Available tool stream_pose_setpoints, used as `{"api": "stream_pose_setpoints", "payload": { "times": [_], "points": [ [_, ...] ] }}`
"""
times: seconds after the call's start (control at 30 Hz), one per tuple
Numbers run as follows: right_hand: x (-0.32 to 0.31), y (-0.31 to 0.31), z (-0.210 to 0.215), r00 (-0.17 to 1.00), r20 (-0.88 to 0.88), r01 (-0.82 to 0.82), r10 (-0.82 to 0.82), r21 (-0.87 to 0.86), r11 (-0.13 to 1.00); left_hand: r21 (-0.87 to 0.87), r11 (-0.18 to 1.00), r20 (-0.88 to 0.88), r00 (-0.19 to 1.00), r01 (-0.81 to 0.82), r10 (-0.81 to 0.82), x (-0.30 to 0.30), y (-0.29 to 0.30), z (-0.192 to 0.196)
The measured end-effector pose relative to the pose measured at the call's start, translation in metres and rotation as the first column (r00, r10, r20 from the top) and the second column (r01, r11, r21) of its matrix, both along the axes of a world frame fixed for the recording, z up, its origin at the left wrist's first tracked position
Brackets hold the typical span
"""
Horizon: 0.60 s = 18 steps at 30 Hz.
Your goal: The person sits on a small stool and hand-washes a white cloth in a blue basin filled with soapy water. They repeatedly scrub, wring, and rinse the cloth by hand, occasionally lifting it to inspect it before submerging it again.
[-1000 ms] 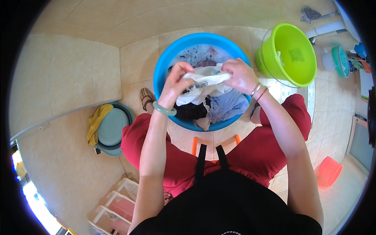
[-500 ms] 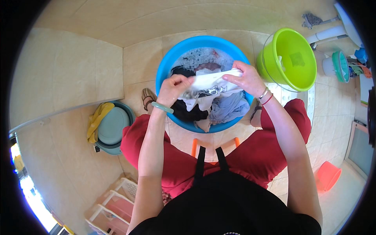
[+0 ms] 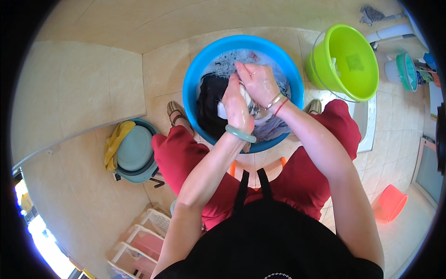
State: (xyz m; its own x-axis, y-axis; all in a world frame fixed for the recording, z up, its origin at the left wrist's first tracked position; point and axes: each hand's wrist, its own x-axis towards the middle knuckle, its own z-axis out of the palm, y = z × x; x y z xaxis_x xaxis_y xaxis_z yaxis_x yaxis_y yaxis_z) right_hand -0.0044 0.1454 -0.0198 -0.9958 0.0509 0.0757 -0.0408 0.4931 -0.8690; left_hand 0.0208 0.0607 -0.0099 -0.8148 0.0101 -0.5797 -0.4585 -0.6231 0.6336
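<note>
A large blue basin (image 3: 189, 86) holds wet laundry in sudsy water (image 3: 223, 61). Over it, a white garment with a dark print (image 3: 248, 98) is bunched between my two hands. My left hand (image 3: 236, 106), with a green bangle at its wrist, is closed against the cloth from the left. Curled over it from the right is my right hand (image 3: 260, 84), which partly hides the garment. Black clothing (image 3: 210, 109) lies in the basin to the left of my hands, and a light blue garment (image 3: 275, 129) shows below and to the right.
A lime green bucket (image 3: 320, 69) with a wire handle stands right of the basin. At left are stacked grey-green basins (image 3: 134, 149) with a yellow cloth (image 3: 114, 146) over them. A pink bucket (image 3: 391, 204) is at lower right, a white rack (image 3: 139, 239) at lower left.
My hands have come together from holding the white garment stretched flat, and the cloth is now bunched between them. The head view has shifted slightly.
</note>
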Motion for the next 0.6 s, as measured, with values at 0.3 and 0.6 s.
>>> {"api": "stream_pose_setpoints", "payload": {
  "times": [0.3,0.6],
  "points": [
    [0.051,-0.045,0.011,0.879,-0.431,-0.091,0.202,0.265,0.960,0.270,0.896,-0.254,0.924,0.353,-0.287,-0.012,-0.054,-0.073],
    [0.010,-0.001,-0.051,0.986,-0.162,0.028,0.028,0.334,0.942,0.076,0.994,0.171,0.981,0.085,-0.097,0.007,-0.010,-0.027]
  ]
}}
